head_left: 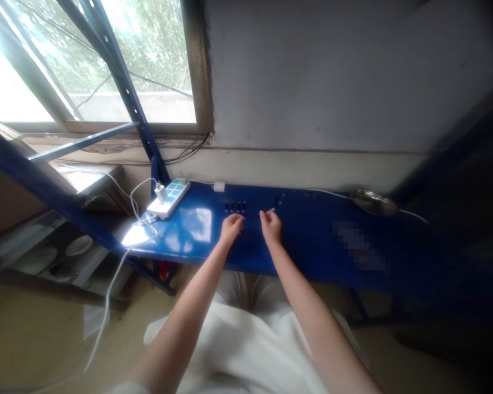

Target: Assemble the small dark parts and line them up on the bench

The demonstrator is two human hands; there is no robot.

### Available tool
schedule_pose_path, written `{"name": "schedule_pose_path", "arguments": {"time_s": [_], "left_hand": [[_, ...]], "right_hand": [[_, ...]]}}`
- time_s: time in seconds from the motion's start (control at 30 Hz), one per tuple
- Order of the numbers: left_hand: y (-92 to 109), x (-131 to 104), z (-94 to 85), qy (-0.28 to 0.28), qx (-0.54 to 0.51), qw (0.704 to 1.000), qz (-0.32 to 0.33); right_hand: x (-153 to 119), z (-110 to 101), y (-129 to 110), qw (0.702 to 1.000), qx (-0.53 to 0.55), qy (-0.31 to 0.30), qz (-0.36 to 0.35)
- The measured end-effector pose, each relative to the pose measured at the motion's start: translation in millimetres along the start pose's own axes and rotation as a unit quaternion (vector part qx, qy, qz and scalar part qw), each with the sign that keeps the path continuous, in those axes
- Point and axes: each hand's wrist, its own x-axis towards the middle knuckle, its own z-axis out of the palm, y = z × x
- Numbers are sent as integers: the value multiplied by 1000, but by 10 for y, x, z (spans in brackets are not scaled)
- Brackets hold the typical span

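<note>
Both my hands are over the blue tabletop (213,243). My left hand (231,229) has its fingers drawn together just in front of a row of several small dark pieces with pale ends (239,207). Whatever may be between those fingers is too small to see. To the right, my right hand (272,225) is closed in a pinch, and a small piece with a whitish end (271,210) sticks out at its fingertips. A gap of bare blue surface separates the hands.
A white power strip (170,198) with a plugged-in white charger (160,192) lies at the left. Behind are a white adapter (219,186) and tiny loose parts (279,200). A shiny metal dish (374,202) sits at the back right. Blue posts (125,87) rise at the left.
</note>
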Motion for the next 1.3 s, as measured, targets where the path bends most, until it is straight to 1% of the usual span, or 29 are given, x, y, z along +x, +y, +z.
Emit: {"name": "schedule_pose_path", "arguments": {"time_s": [0.1, 0.2, 0.27, 0.33, 0.43, 0.5, 0.57, 0.7, 0.93, 1.03, 1.2, 1.3], "left_hand": [[12, -3, 0, -3, -1, 1000, -6], [19, 0, 5, -4, -1, 1000, -14], [20, 5, 10, -4, -2, 1000, -18], [17, 10, 15, -4, -4, 1000, -20], [20, 13, 20, -3, -4, 1000, -20], [35, 10, 21, -4, -2, 1000, -20], [58, 3, 20, -6, 1, 1000, -23], [88, -11, 16, -5, 5, 1000, -27], [56, -7, 13, -5, 9, 1000, -21], [59, -6, 17, -5, 7, 1000, -22], [72, -10, 18, -3, 12, 1000, -24], [76, -13, 14, -6, 17, 1000, -23]], "right_hand": [[157, -38, 105, 998, 5, 17, 55], [411, -131, 205, 995, -53, 30, 82], [591, -208, 254, 989, -128, 27, 74], [742, -273, 297, 977, -208, 17, 50], [884, -321, 367, 963, -269, -23, 16], [930, -321, 412, 957, -286, -43, -1], [954, -307, 443, 954, -297, -46, -5], [982, -284, 452, 945, -323, -53, 8], [1071, -314, 455, 925, -366, -103, 24], [1101, -343, 455, 923, -369, -100, 43], [1094, -389, 418, 923, -369, -75, 80], [1076, -413, 391, 918, -377, -80, 96]]}}
